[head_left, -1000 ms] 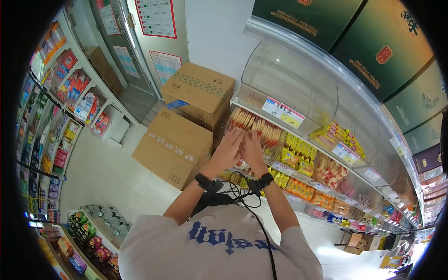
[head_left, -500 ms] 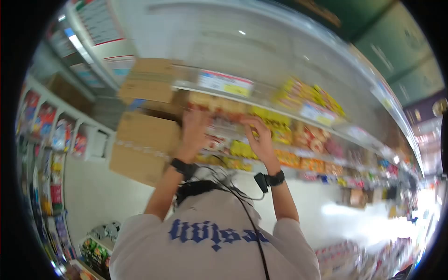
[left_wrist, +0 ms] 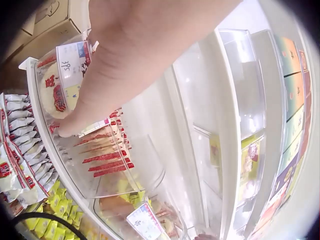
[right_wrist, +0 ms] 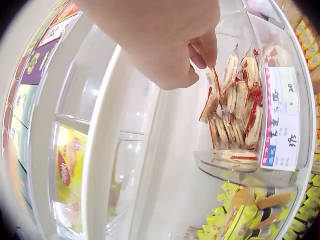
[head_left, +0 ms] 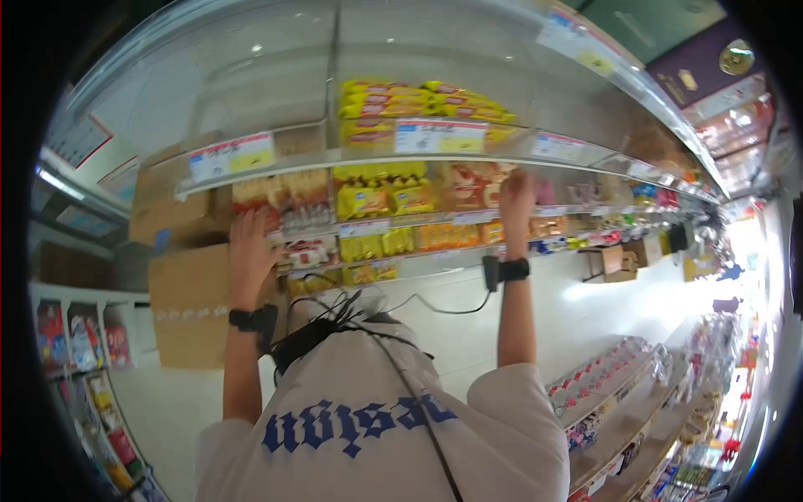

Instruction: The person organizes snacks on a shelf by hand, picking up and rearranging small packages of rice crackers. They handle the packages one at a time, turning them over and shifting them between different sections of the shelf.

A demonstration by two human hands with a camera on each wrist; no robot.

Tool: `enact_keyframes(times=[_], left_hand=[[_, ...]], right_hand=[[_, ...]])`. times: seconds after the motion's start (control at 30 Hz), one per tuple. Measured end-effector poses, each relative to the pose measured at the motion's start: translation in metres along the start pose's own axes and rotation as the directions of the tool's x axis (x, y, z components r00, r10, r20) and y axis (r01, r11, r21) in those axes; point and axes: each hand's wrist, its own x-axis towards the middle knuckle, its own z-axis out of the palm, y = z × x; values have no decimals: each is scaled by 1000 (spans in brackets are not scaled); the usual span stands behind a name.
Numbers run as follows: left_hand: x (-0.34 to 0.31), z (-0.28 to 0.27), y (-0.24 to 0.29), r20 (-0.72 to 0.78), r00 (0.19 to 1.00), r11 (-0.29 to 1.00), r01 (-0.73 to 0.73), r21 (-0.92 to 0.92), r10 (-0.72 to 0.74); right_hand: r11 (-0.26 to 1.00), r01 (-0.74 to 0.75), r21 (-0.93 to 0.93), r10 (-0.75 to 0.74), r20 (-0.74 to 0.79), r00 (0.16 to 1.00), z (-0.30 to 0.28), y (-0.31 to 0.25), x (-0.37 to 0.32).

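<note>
Centre left: left hand (head_left: 250,251), fingers released. Upper right: right hand (head_left: 517,201), fingers curled at wrapped biscuits (head_left: 470,186), grip unclear; light pressure should prevent crumbling.

In the right wrist view, a price tag (right_wrist: 281,119) on the clear bin (right_wrist: 225,172) carries "品名", "395" and "20"; a label (left_wrist: 74,65) in the left wrist view shows "395". Upside down, "sign" marks the shirt (head_left: 351,468).

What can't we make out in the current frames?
- Left hand, most fingers: left wrist view, hidden by the hand itself.
- Whether the right hand pinches a clear-and-red packet: right wrist view, fingers obscure contact.
- White price card, small print: head view, blurred.
- Green carton, top: head view, edge cuts it.
</note>
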Motion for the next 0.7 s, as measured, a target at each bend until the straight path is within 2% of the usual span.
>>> enact_keyframes(times=[0.07, 0.13, 0.2, 0.27, 0.33, 0.43, 0.53, 0.6, 0.63, 0.7], left_hand=[[-3, -9, -3, 23, 999, 1000, 22, 2, -22], [2, -12, 4, 8, 999, 999, 50, 12, -50], [1, -9, 3, -13, 997, 997, 76, 12, -76], [1, 3, -4, -46, 996, 997, 79, 21, -78], [0, 10, -8, -73, 994, 996, 80, 34, -77], [-1, 8, -7, -41, 994, 995, 103, -8, -104], [-2, 10, -9, -68, 993, 995, 97, -23, -98], [-3, 12, -8, -82, 992, 995, 95, -6, -95], [-2, 13, -9, -83, 992, 996, 92, -5, -92], [-3, 13, -9, -85, 992, 996, 89, -5, -89]], right_hand=[[932, 95, -349, -89, 33, 995, 33, 68, 16], [970, -140, -198, 173, 159, 972, 32, 49, 36], [989, -45, -141, 59, 95, 994, 52, 69, 39], [973, -7, -231, 14, 27, 1000, 68, 87, 33], [961, 9, -277, 7, 57, 998, 64, 81, 30], [965, 25, -263, 30, 206, 978, 43, 62, 31], [891, -227, -392, 315, 177, 932, 29, 36, 37], [936, 39, -350, -22, 53, 998, 19, 47, 31], [924, 174, -341, -191, -16, 981, 14, 49, 28], [989, 81, -124, -92, -89, 992, 9, 38, 14]])
